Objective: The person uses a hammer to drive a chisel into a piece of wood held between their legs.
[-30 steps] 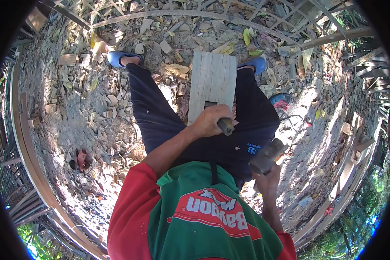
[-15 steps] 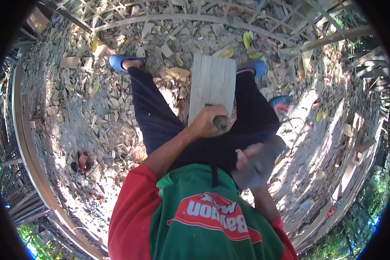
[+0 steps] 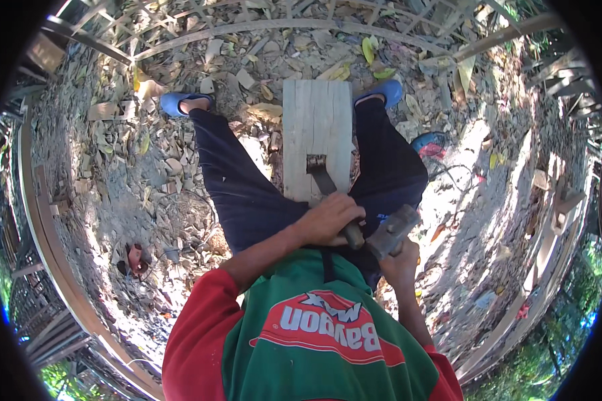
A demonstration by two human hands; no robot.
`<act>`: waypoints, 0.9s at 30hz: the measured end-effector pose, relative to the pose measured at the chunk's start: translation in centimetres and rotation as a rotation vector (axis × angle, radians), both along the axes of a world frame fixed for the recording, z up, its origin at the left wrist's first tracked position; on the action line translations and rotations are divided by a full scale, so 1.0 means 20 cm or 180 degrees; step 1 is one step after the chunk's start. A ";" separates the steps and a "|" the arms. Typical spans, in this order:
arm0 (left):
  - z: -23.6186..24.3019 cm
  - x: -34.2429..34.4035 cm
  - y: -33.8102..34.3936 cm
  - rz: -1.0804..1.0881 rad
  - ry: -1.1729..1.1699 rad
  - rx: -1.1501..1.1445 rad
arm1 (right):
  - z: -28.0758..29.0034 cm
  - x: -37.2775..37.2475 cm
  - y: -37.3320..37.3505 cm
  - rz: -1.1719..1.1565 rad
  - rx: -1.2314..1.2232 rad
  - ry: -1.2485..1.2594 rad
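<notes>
A pale, thick wooden board (image 3: 317, 117) lies lengthwise between my legs. Cut into it is a squarish hole (image 3: 316, 160). The flat blade of a chisel (image 3: 324, 180) reaches into that hole, tilted so its handle leans back toward my lap. My left hand (image 3: 331, 219) is closed around the chisel, and the butt of its handle sticks out past my fingers. Just right of the butt is the heavy metal head of a hammer (image 3: 393, 231), very close to it; whether they touch I cannot tell. Closed on the hammer's short grip is my right hand (image 3: 401, 262).
Dry leaves and wood chips (image 3: 174, 164) litter the ground. My feet in blue clogs (image 3: 186, 103) flank the board's far end. A blue and red round object (image 3: 431, 146) lies right of my leg, a reddish object (image 3: 137, 259) at left. Slatted wooden fencing (image 3: 301, 24) curves around.
My left hand has come back toward me, and the chisel now leans, baring its blade and the hole. The hammer, blurred before, is sharper and slightly higher beside the handle.
</notes>
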State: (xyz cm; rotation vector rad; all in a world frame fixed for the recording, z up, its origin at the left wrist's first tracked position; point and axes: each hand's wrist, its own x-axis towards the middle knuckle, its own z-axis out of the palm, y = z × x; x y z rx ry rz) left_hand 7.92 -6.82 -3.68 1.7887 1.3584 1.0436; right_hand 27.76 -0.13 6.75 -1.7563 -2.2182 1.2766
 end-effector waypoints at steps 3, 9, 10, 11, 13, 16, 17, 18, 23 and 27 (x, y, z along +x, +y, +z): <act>0.03 -0.10 0.07 0.0107 0.0079 0.0226 | 0.07 0.00 0.02 -0.0433 -0.0505 0.0097; 0.06 -0.22 0.06 0.0799 -0.0326 0.0188 | 0.04 -0.04 0.01 -0.0112 -0.0394 0.0308; 0.04 -0.23 0.03 0.0984 -0.0433 0.0091 | 0.07 -0.07 0.02 -0.0028 -0.0411 0.0268; 0.03 -0.24 0.02 0.1170 -0.0539 -0.0008 | 0.11 -0.12 0.03 0.0057 -0.0429 0.0227; 0.01 -0.24 0.00 0.1220 -0.0559 0.0016 | 0.13 -0.18 0.04 0.0095 -0.0545 0.0286; 0.01 -0.23 0.02 0.1211 -0.0642 0.0081 | 0.13 -0.23 0.05 0.0107 -0.0748 0.0460; 0.01 -0.23 0.03 0.1192 -0.0679 0.0109 | 0.13 -0.24 0.05 0.0193 -0.0748 0.0463; 0.01 -0.25 0.04 0.1135 -0.0668 0.0066 | 0.13 -0.24 0.05 0.0281 -0.0753 0.0474; 0.03 -0.27 0.10 0.1110 -0.0919 -0.0134 | 0.14 -0.27 0.08 0.0715 -0.0610 0.0455; -0.01 -0.30 0.08 0.1123 -0.0903 -0.0274 | 0.25 -0.31 0.11 0.1436 0.0167 0.1104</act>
